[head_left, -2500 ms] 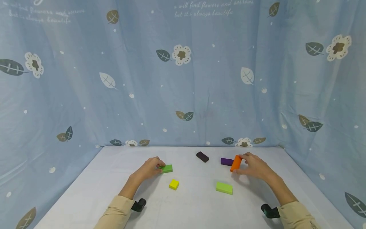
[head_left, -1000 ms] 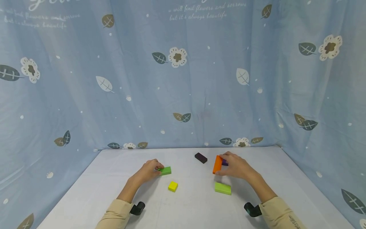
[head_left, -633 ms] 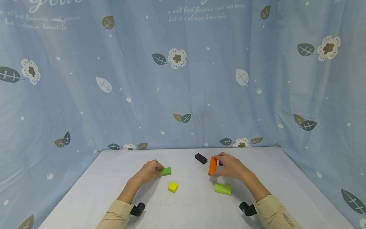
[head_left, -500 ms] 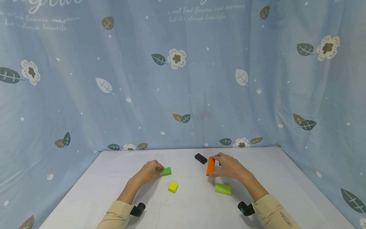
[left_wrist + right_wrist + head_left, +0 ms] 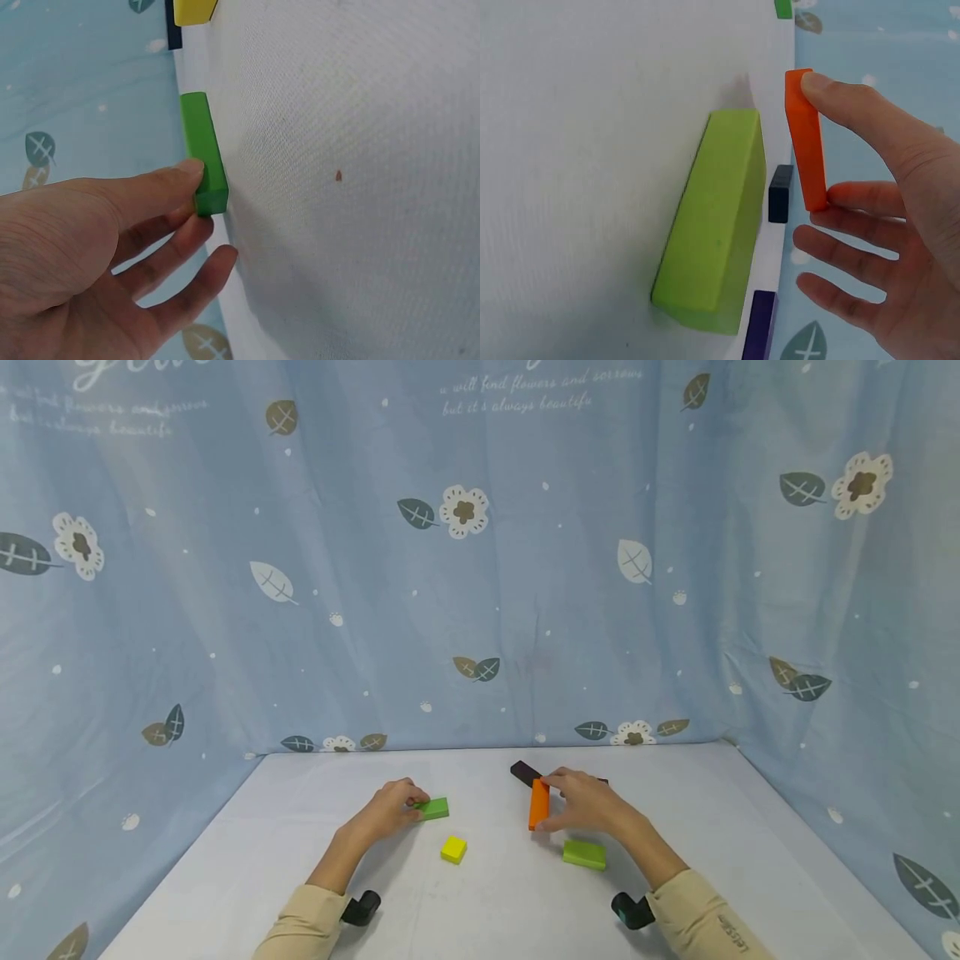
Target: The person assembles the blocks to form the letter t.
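Note:
In the head view my left hand (image 5: pixel 390 808) pinches one end of a green block (image 5: pixel 435 809) low over the white table. The left wrist view shows my thumb and fingers on that green block (image 5: pixel 201 146), its far part sticking out. My right hand (image 5: pixel 587 803) holds an orange block (image 5: pixel 539 805) by its two ends, between thumb and fingers. In the right wrist view the orange block (image 5: pixel 805 142) is lifted off the table. Behind it lies a black block (image 5: pixel 525 772), partly covered in the head view. A purple block (image 5: pixel 760 324) is mostly hidden behind my right hand in the head view.
A light green block (image 5: pixel 584 854) lies in front of my right hand. A small yellow block (image 5: pixel 453 850) sits on the white table (image 5: pixel 480 910), right of and nearer than my left hand. A blue patterned curtain (image 5: pixel 480 610) rises along the table's back edge and sides.
My right hand has carried the orange block leftward from beside the purple block, and lately a little nearer, to in front of the black block. My left hand stays on the green block.

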A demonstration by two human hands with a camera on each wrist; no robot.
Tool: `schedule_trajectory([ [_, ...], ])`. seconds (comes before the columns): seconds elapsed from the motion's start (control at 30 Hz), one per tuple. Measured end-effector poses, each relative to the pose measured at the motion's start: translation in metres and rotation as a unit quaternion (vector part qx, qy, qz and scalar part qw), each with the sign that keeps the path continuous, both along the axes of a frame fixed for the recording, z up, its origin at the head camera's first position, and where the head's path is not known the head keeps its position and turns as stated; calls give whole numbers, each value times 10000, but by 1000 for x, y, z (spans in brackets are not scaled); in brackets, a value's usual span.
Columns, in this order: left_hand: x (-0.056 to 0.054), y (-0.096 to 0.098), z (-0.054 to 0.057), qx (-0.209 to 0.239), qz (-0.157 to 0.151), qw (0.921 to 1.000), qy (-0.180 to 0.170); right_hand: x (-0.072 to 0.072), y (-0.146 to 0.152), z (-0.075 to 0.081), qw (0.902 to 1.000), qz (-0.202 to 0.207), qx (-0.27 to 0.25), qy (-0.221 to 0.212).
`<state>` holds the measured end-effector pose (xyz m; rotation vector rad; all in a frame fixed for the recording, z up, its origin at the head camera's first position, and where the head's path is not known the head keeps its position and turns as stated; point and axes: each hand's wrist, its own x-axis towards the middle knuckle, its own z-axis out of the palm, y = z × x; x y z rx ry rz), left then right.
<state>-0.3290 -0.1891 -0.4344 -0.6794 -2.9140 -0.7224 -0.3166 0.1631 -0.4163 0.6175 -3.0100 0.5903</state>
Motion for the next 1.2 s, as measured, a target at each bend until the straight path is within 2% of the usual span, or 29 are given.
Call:
schedule_trajectory([
  [0.43,2,0,4,28,-95,9999,41,-1,-13,-9,9992,387,-25,95],
  [0.83,0,-1,-1,8,0,10000,31,1,-30,-18,9973,723,-156,27],
  [1.2,0,-1,-1,56,-63,10000,43,1,-39,-19,9966,797,-174,-107],
])
